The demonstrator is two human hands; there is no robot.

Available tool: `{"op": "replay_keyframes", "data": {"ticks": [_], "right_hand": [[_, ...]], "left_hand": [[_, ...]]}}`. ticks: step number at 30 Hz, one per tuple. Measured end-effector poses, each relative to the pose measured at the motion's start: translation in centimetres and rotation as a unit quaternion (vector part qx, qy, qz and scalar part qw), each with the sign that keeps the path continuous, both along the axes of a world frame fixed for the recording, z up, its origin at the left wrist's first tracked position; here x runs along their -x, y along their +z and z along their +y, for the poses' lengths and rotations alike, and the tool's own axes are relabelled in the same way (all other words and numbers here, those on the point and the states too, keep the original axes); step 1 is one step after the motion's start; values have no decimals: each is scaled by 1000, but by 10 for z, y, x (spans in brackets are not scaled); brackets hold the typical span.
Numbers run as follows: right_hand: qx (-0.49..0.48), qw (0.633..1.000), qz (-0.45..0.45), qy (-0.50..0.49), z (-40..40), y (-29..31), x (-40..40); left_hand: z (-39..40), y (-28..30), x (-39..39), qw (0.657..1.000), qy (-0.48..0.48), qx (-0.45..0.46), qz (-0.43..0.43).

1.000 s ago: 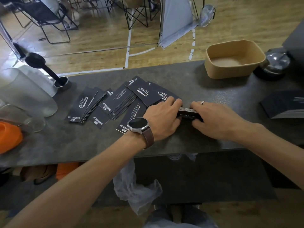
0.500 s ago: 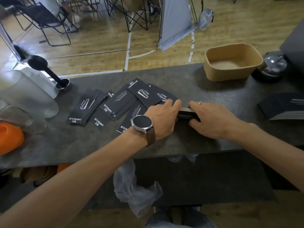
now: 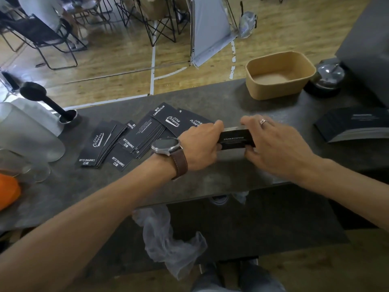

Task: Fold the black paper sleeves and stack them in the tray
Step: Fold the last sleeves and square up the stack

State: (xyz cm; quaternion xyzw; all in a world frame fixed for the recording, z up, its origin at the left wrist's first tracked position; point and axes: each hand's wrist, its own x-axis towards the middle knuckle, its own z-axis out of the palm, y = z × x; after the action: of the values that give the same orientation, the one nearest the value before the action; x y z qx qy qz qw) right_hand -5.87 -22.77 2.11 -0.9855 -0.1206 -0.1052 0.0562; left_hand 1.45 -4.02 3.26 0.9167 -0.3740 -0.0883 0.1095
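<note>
**Both hands hold one folded black sleeve above the counter**

The left hand [image 3: 202, 148] and the right hand [image 3: 275, 144] each grip an end of a folded black paper sleeve [image 3: 234, 140], which is turned on edge so that its white "DRINK & COFFEE" lettering faces the camera. The left fingers curl over its left end with the thumb underneath; the right hand pinches the right end, fingers over the top edge and thumb at the lower edge. Whether the sleeve touches the grey counter [image 3: 210, 98] or sits just above it cannot be told. A wristwatch [image 3: 166, 146] with a brown strap sits on the left wrist and a ring [image 3: 263, 121] on a right finger.

Just left of the hands, a loose spread of flat black sleeves [image 3: 134, 138] lies fanned over the counter, printed "CAMPING CLUB". The brown paper tray [image 3: 280, 75] stands at the far edge of the counter, beyond the right hand and well apart from it; only its bare bottom shows inside. A second stack of black sleeves [image 3: 353, 125] rests at the right end of the counter, near a chrome call bell [image 3: 328, 77]. At the left stand a black tamper [image 3: 46, 102] and frosted plastic cups lying on their sides [image 3: 27, 131]. A crumpled clear plastic bag [image 3: 168, 239] hangs below the counter's near edge.
</note>
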Motion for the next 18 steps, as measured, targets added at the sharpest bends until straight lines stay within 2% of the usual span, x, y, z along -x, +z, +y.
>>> {"op": "replay_keyframes", "data": {"ticks": [2,5,10,13,15,16,18], "right_hand": [[35,998,-49,21,-14,5,11],[101,992,-59,46,-37,14,18],[152,986,-23,67,-78,29,19],[170,982,14,74,-100,37,21],[154,985,25,74,-116,48,21],[139,987,25,75,-126,54,21],[115,990,30,71,-149,67,19]], "left_hand": [[-7,15,-6,999,-6,-17,41],[-22,28,-11,994,-21,-48,95],[-57,38,-11,986,-29,-44,160],[-77,40,-1,985,-11,-25,170],[-91,41,9,990,2,8,141],[-98,42,15,996,2,19,92],[-117,43,25,998,-3,19,-59]]}}
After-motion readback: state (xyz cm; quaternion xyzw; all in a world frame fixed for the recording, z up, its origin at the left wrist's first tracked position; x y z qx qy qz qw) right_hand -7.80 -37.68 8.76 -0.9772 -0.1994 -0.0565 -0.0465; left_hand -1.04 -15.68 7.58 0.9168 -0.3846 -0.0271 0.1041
